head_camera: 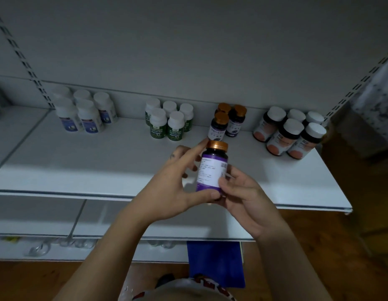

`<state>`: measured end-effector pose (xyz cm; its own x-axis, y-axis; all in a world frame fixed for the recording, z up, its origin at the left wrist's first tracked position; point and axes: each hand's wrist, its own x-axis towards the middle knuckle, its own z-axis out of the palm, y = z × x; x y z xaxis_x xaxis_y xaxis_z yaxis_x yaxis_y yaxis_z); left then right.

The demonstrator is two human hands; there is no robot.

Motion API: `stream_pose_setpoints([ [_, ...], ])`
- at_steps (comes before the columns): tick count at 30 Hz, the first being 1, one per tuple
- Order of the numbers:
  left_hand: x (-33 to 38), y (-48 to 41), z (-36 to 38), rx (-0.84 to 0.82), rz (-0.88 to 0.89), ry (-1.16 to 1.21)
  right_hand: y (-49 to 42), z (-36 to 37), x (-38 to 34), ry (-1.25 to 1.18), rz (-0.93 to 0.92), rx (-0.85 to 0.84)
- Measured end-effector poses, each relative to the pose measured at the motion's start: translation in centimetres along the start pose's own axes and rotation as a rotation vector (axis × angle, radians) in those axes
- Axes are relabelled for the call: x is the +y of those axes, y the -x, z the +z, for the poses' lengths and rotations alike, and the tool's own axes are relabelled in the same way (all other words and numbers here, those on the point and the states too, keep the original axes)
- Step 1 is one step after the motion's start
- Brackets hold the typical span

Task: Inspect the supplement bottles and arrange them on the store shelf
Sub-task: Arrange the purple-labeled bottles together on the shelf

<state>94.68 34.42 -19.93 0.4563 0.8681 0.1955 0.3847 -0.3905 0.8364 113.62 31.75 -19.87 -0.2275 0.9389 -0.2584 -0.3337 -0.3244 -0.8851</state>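
The inspection step looks to be in hand: a dark bottle (212,168) with a copper cap is held upright in the air over the front of the white shelf (101,161), its printed label turned to the person. The left grip (175,183) holds it, thumb at the base and fingers up its side. The right grip (247,198) pinches its lower right side. The next move is likely to set it upright just beside the three matching bottles (228,121) at the back without knocking them.
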Motion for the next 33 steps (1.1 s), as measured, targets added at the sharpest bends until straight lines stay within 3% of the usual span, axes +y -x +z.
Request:
stream_pose_setpoints([
  [4, -0.3, 0.8, -0.4, -0.009, -0.04, 0.121, -0.3, 1.1, -0.3, 0.157, -0.026, 0.093],
  [13, -1.1, 1.8, -1.4, 0.015, -0.168, 0.316, -0.3, 2.8, -0.3, 0.259, 0.003, 0.084],
  [17, -1.4, 1.7, -1.7, -0.002, -0.208, 0.377, -0.8, 2.9, 0.0, 0.303, -0.088, 0.21],
  [27, -2.5, 1.2, -1.7, -0.13, -0.198, 0.354, -1.6, 2.8, 0.6, 0.286, -0.137, 0.29],
  [33, -3.0, -0.4, -0.4, 0.029, -0.215, 0.159, -1.7, 1.7, 0.1, 0.413, -0.151, 0.251],
])
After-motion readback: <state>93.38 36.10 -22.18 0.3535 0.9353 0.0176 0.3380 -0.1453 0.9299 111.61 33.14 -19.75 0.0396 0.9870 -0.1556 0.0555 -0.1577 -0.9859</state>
